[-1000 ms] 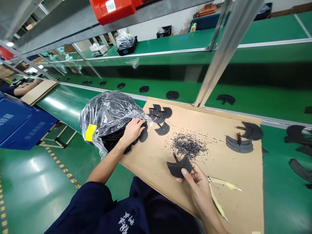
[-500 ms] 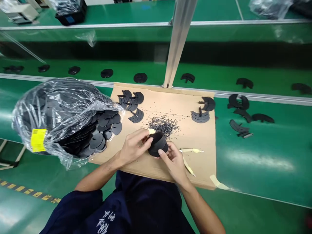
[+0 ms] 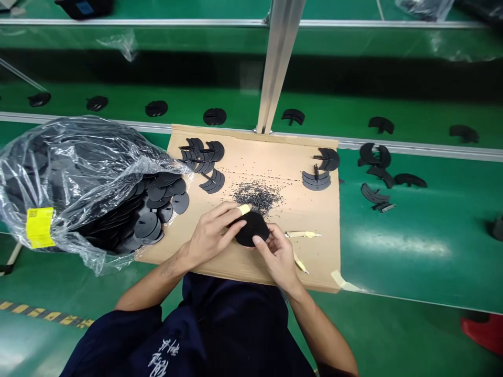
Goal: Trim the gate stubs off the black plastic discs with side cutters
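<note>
A round black disc [image 3: 252,229] is held between my two hands, its dark face turned up toward me. My left hand [image 3: 218,228] grips its left edge with thumb and fingers; yellow tape wraps one fingertip. My right hand [image 3: 278,256] pinches the lower right edge, thumb on top. Just beyond the disc, a heap of tiny black bits [image 3: 257,196] is spread over the cardboard sheet [image 3: 314,220]. Two slim tools with yellow-wrapped handles, one a yellow tool [image 3: 304,234], lie right of my right hand.
A clear plastic bag [image 3: 86,157] spilling black discs [image 3: 147,225] lies at left. Curved black pieces [image 3: 212,180] sit on the cardboard's far left, more curved pieces [image 3: 316,180] at its right, others on the green bench. A metal post [image 3: 279,68] rises behind the cardboard.
The disc, which was bent into a curve, now looks flatter and faces up. Both hands keep their hold. The view has shifted, so the surroundings appear further left and higher.
</note>
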